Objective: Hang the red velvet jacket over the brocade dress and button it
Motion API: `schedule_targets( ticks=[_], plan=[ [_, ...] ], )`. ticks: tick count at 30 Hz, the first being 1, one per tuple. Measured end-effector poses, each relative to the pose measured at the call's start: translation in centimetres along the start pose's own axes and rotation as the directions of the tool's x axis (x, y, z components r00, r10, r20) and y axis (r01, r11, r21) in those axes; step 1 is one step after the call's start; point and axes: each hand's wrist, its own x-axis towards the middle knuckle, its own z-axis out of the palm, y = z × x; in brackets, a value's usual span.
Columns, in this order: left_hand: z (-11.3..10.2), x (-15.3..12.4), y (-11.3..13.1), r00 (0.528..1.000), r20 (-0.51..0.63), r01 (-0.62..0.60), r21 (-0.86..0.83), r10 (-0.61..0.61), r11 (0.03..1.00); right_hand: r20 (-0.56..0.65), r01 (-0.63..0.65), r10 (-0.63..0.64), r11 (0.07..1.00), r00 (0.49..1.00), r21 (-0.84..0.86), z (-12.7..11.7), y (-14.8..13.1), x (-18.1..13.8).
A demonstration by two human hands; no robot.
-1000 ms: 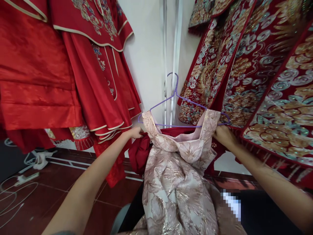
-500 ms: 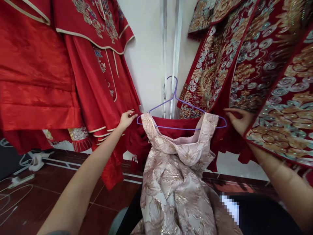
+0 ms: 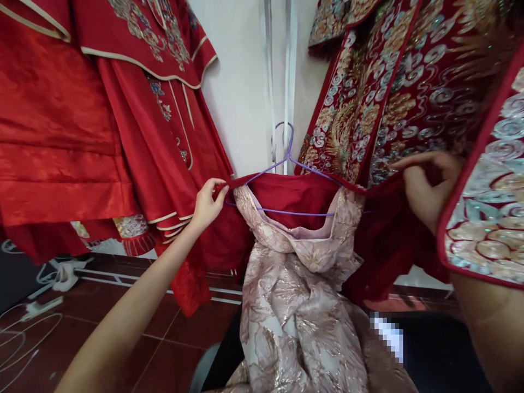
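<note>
A dark red cloth (image 3: 295, 191) stretches sideways behind the neckline of a pale pink brocade dress (image 3: 295, 295). The dress hangs by its straps on a purple hanger (image 3: 290, 155), whose outer ends the cloth partly covers. My left hand (image 3: 209, 202) pinches the cloth's edge just left of the dress. At the other side, my right hand (image 3: 429, 185) grips the cloth with bent fingers, out beyond the right strap and against an embroidered garment. Part of that hand and its wrist is hidden by the embroidered panel in front.
Plain red garments (image 3: 164, 136) hang on the left, and red garments with heavy embroidery (image 3: 393, 109) on the right. White vertical poles (image 3: 290, 82) stand between them. Cables (image 3: 36, 327) and white shoes (image 3: 65, 275) are low at left. A dark object (image 3: 442, 349) lies at lower right.
The red cloth's top edge has risen and is drawn wider over the hanger's shoulders. My right hand has moved outward and up; my left hand has shifted only slightly.
</note>
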Motion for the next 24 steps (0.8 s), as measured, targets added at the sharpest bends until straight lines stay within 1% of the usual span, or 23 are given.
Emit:
schedule_targets(
  ticks=[2,4,5,7,8,9,11,13,15,17,19,21,22,23,24],
  plan=[
    [0.5,-1.1,-0.8,0.991,0.130,0.037,-0.001,-0.036,0.999,0.064,-0.027,0.029,0.999,0.998,-0.027,-0.5,-0.4,-1.4],
    [0.9,-1.7,-1.3,0.978,0.196,0.067,-0.008,-0.064,0.998,0.208,-0.047,0.082,0.985,0.975,-0.165,-0.5,-0.4,-2.7],
    [1.2,-1.8,-1.3,0.977,0.202,0.078,-0.019,-0.072,0.997,0.287,-0.041,0.120,0.963,0.950,-0.265,-0.4,-0.3,-3.1],
    [1.6,-1.8,-0.9,0.978,0.189,0.101,-0.050,-0.090,0.994,0.425,0.020,0.188,0.898,0.885,-0.439,0.3,0.0,-3.7],
    [1.8,-1.7,-0.6,0.978,0.183,0.116,-0.069,-0.102,0.991,0.483,0.059,0.211,0.873,0.850,-0.485,0.9,0.1,-3.9],
    [2.0,-1.6,-0.2,0.977,0.178,0.131,-0.088,-0.113,0.987,0.532,0.094,0.216,0.864,0.819,-0.495,1.5,0.2,-4.0],
    [2.5,-1.3,0.8,0.977,0.172,0.152,-0.132,-0.129,0.980,0.606,0.132,0.168,0.899,0.778,-0.418,3.1,-0.1,-4.3],
    [3.2,-1.2,2.4,0.977,0.167,0.165,-0.196,-0.133,0.967,0.645,0.120,0.076,0.960,0.760,-0.254,4.7,-1.0,-4.7],
    [4.3,-1.2,4.3,0.976,0.166,0.182,-0.270,-0.140,0.946,0.667,0.091,-0.021,0.993,0.745,-0.070,6.0,-2.7,-5.7],
    [5.7,-1.5,6.4,0.974,0.181,0.194,-0.332,-0.140,0.923,0.682,0.067,-0.117,0.993,0.722,0.100,7.0,-5.0,-7.0],
    [6.9,-1.9,7.9,0.970,0.213,0.192,-0.392,-0.114,0.900,0.689,0.035,-0.224,0.960,0.689,0.277,7.9,-7.3,-8.4],
    [7.8,-2.5,8.6,0.961,0.271,0.175,-0.421,-0.060,0.890,0.669,0.000,-0.294,0.915,0.683,0.403,8.6,-8.9,-9.5],
    [8.1,-2.8,8.6,0.954,0.296,0.168,-0.424,-0.039,0.890,0.642,0.008,-0.324,0.896,0.695,0.444,8.9,-9.3,-9.9],
    [8.3,-3.1,8.5,0.950,0.311,0.164,-0.423,-0.028,0.891,0.600,0.034,-0.342,0.885,0.723,0.464,9.2,-9.4,-10.1],
    [8.4,-3.4,8.2,0.949,0.314,0.166,-0.422,-0.029,0.891,0.544,0.072,-0.348,0.883,0.764,0.463,9.5,-9.3,-10.2]
  ],
)
